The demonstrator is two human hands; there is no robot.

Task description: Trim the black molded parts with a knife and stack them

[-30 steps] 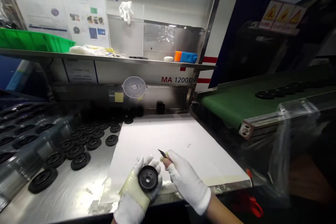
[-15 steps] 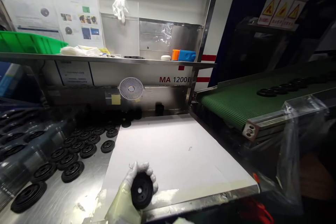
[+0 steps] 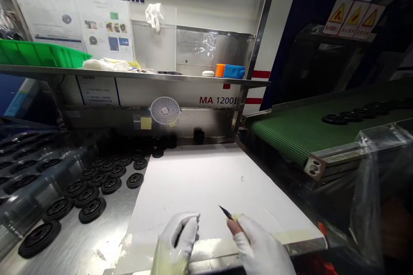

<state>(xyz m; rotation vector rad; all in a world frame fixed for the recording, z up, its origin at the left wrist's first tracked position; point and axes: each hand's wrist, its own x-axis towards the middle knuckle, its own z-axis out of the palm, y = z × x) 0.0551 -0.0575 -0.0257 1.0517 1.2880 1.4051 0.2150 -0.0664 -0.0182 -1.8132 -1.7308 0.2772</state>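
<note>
My left hand [image 3: 177, 242], in a white glove with a pale yellowish cuff, is closed at the front of the white sheet [image 3: 200, 180]. A dark sliver shows between its thumb and fingers, where the black ribbed disc is mostly hidden. To its right, my right hand [image 3: 258, 242] grips a small knife [image 3: 226, 212], its dark pointed blade aimed up and left. That hand wears a white glove with a bare fingertip showing. Both hands are apart, above the sheet's near edge.
Several black discs [image 3: 92, 210] lie on the metal table at left, beside clear plastic trays [image 3: 41, 193] of more discs. A green conveyor [image 3: 284, 133] carries black discs at right. Above runs a shelf [image 3: 180, 78] with a green bin [image 3: 41, 53].
My left hand has turned, so the disc's face no longer shows. My right hand has come up into view with the knife. The whole view has shifted slightly.
</note>
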